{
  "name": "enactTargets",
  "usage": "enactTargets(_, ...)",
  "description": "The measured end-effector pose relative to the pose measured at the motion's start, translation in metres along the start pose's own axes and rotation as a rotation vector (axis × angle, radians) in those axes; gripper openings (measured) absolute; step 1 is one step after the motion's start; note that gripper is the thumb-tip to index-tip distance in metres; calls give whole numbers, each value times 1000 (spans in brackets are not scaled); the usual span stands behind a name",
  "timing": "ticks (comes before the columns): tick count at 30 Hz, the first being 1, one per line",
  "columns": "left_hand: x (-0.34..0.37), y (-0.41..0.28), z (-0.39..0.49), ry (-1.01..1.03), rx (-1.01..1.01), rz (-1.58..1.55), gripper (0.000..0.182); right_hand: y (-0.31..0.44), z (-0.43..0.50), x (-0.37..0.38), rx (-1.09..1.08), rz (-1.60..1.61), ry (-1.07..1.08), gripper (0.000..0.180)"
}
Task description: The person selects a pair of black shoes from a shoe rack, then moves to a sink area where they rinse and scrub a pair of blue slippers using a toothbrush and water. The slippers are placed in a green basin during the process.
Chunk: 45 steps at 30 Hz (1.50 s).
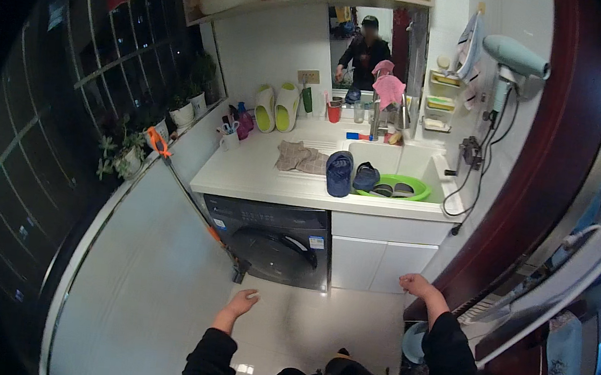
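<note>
Both hands hang over the tiled floor, away from the counter. My left hand (241, 302) holds nothing, its fingers loosely bent, in front of a dark front-loading washing machine (273, 244). My right hand (415, 284) is before the white cabinet doors (380, 265), fingers curled; whether they are closed is unclear. On the counter beside the sink (427, 164) a dark blue slipper (339, 174) lies near a grey checked cloth (300, 157). A second blue slipper (366, 176) and a green basin (414, 187) with dark grey slippers in it are at the sink.
White-and-green slippers (286, 107) lean against the wall by a red cup (334, 111). A pink cloth (388, 90) hangs over the faucet. An orange-handled pole (186, 190) leans at the left by potted plants (181, 113). A hair dryer (514, 56) hangs right; a blue basin (414, 342) stands below.
</note>
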<state>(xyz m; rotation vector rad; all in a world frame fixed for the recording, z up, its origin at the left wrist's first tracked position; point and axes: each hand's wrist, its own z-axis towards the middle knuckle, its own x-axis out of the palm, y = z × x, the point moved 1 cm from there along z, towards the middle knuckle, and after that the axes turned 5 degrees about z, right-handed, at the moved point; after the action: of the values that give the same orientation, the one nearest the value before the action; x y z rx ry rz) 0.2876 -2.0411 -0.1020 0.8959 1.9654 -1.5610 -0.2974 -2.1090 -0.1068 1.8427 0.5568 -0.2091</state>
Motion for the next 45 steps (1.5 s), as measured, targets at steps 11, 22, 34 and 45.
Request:
enactTargets(11, -97, -101, 198, -140, 205, 61, 60, 171, 197, 36, -469, -62, -430, 22)
enactTargets(22, -159, -155, 439, 24, 204, 302, 78, 239, 328, 65, -259, 12, -491, 54)
enactTargets(34, -144, -185, 581, 40, 283, 525, 72, 269, 353, 86, -19, -27, -773, 51)
enactTargets(45, -299, -110, 613, -666, 641, -44, 46, 195, 360, -10, -149, 694, -904, 44)
